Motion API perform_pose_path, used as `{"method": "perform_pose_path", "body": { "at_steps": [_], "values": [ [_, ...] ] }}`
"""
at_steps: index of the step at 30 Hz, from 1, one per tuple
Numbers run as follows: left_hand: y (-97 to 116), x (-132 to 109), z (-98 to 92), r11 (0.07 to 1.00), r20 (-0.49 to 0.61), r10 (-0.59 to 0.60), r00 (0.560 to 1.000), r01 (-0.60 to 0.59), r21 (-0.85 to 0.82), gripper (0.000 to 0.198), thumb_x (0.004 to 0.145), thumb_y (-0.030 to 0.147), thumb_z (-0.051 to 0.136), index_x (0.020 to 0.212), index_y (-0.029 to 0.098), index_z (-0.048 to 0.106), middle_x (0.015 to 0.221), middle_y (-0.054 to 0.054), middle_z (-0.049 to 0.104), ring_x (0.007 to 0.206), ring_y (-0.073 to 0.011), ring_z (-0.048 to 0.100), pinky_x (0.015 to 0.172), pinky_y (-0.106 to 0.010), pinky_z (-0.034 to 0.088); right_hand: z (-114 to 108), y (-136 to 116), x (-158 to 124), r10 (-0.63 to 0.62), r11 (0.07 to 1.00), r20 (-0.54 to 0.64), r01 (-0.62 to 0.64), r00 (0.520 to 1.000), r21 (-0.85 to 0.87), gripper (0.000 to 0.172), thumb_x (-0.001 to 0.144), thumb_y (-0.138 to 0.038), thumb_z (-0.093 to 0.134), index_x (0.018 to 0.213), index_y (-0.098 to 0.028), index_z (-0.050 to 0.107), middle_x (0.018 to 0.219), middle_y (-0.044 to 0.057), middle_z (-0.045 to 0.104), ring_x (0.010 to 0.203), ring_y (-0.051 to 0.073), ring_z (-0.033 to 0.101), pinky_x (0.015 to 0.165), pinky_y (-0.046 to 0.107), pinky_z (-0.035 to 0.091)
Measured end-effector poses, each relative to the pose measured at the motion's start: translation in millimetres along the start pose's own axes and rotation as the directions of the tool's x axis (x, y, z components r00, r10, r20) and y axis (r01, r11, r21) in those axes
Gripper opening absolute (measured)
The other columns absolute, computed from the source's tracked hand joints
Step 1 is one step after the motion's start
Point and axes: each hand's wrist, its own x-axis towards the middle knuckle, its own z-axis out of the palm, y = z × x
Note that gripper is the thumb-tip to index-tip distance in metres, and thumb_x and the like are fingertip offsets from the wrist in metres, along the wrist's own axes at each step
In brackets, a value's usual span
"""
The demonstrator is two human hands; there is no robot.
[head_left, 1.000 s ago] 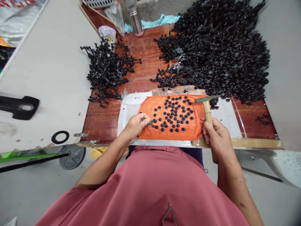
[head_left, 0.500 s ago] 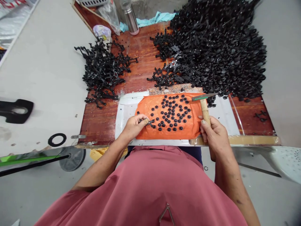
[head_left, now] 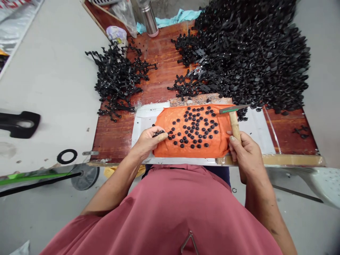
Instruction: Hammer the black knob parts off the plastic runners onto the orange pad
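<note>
My left hand [head_left: 151, 141] pinches a small black linked plastic part [head_left: 159, 133] at the left side of an orange cloth-covered pad [head_left: 164, 150]. Small round black caps [head_left: 197, 128] lie scattered over the pad, several close to the pinched part. My right hand [head_left: 245, 148] is closed round the wooden handle of a hammer [head_left: 235, 124] at the pad's right edge. The hammer's head, dark with green on it, is raised at the top of the handle and points sideways. My left fingertips hide some of the black part.
A big heap of black plastic parts [head_left: 255, 67] covers the right rear of the reddish wooden table [head_left: 159, 79]. A smaller pile of linked black parts [head_left: 117, 76] lies at left. A steel flask [head_left: 149, 19] stands at the back. A black ring [head_left: 67, 156] lies on the pale surface at left.
My left hand has shifted slightly up and left over the pad with the black part. My right hand keeps hold of the hammer. The whole view has moved a little.
</note>
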Motion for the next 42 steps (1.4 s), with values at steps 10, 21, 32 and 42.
{"method": "perform_pose_path", "body": {
  "at_steps": [10, 21, 32, 42],
  "values": [
    [-23, -4, -6.8, 0.838, 0.000, 0.289, 0.957, -0.254, 0.482, 0.018, 0.081, 0.039, 0.074, 0.082, 0.021, 0.076, 0.080, -0.002, 0.073, 0.078, -0.0175, 0.061, 0.076, -0.027, 0.047, -2, 2, 3, -0.011, 1.000, 0.035, 0.010, 0.999, 0.014, 0.033, 0.096, -0.051, 0.070, 0.119, -0.026, 0.072, 0.066, -0.006, 0.049, 0.043, 0.009, 0.038, 0.037, 0.024, 0.031],
    [-7, -40, -6.3, 0.744, 0.089, 0.324, 0.942, -0.312, 0.591, 0.052, 0.105, 0.040, 0.049, 0.152, 0.017, 0.047, 0.061, 0.008, 0.040, 0.053, -0.0156, 0.040, 0.061, -0.028, 0.031, -2, 2, 1, -0.039, 0.999, 0.033, 0.040, 0.999, -0.021, 0.030, 0.097, -0.049, 0.069, 0.114, -0.024, 0.071, 0.064, -0.006, 0.048, 0.046, 0.009, 0.037, 0.040, 0.023, 0.028],
    [6, -44, -26.1, 0.430, 0.305, 0.298, 0.904, -0.413, 0.803, 0.038, 0.110, 0.039, 0.035, 0.092, 0.019, 0.062, 0.092, -0.007, 0.071, 0.089, -0.0226, 0.064, 0.085, -0.036, 0.045, -1, 6, 3, -0.059, 0.998, 0.034, 0.059, 0.998, -0.007, 0.028, 0.096, -0.049, 0.071, 0.109, -0.025, 0.070, 0.063, -0.007, 0.048, 0.044, 0.008, 0.036, 0.038, 0.021, 0.026],
    [7, -67, -12.7, 0.407, 0.231, 0.411, 0.882, -0.405, 0.819, 0.024, 0.109, 0.032, 0.038, 0.096, 0.021, 0.054, 0.084, -0.004, 0.064, 0.078, -0.0221, 0.057, 0.077, -0.036, 0.041, -1, 4, 2, -0.062, 0.998, 0.031, 0.062, 0.998, -0.020, 0.028, 0.097, -0.048, 0.069, 0.114, -0.025, 0.071, 0.065, -0.007, 0.049, 0.045, 0.008, 0.038, 0.038, 0.021, 0.028]
  ]
}}
